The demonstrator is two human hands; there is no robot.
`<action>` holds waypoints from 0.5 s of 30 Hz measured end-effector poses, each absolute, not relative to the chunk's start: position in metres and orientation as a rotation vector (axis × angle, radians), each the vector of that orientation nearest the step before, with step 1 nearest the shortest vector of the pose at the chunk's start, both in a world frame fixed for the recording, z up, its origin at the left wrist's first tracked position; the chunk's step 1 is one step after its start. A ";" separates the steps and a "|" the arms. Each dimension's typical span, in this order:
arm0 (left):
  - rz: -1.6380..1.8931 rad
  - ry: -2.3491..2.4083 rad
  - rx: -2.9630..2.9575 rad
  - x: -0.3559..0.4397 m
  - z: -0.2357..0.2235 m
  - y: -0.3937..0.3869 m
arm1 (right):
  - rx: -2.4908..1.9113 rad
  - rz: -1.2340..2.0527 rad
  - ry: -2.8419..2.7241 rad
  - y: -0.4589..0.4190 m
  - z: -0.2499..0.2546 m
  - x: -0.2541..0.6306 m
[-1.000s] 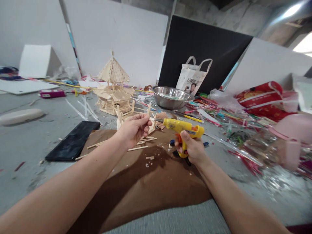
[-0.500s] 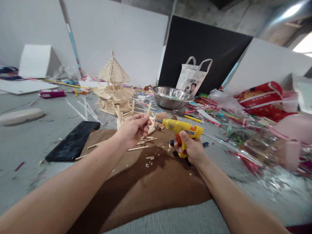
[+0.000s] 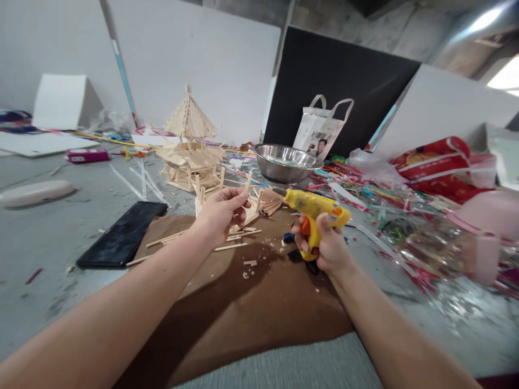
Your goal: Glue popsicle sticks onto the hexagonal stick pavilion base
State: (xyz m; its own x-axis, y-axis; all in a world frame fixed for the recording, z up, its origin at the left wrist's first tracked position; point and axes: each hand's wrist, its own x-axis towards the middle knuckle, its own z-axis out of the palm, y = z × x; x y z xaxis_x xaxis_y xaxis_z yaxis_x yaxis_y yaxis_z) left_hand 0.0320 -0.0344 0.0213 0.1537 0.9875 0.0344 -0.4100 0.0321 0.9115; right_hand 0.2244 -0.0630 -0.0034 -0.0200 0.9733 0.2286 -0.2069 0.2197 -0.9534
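Note:
My left hand is closed in a pinch on a small wooden stick piece, held up above the brown paper sheet. My right hand grips a yellow glue gun by its orange-trigger handle, nozzle pointing left toward the stick and a short gap from it. Loose wooden sticks lie on the paper under my left hand. A wooden stick pavilion model stands behind.
A black phone lies left of the paper. A steel bowl and a white tote bag sit at the back. Red bags, colourful straws and a clear plastic container crowd the right. A white oval object lies far left.
My right hand has lifted the glue gun up and to the right, drawing its nozzle away from the stick. My left hand has barely moved.

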 end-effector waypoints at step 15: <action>1.293 0.952 1.170 0.030 0.020 -0.030 | -1.504 1.229 -0.949 0.028 0.020 0.241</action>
State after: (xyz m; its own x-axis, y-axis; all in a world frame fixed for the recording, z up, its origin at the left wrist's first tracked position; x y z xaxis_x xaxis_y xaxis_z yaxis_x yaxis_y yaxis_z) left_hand 0.0301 -0.0301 0.0199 0.0827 0.9915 0.1000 -0.1991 -0.0819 0.9766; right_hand 0.2407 0.0281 0.0203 0.1967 0.9478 -0.2509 0.0033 -0.2566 -0.9665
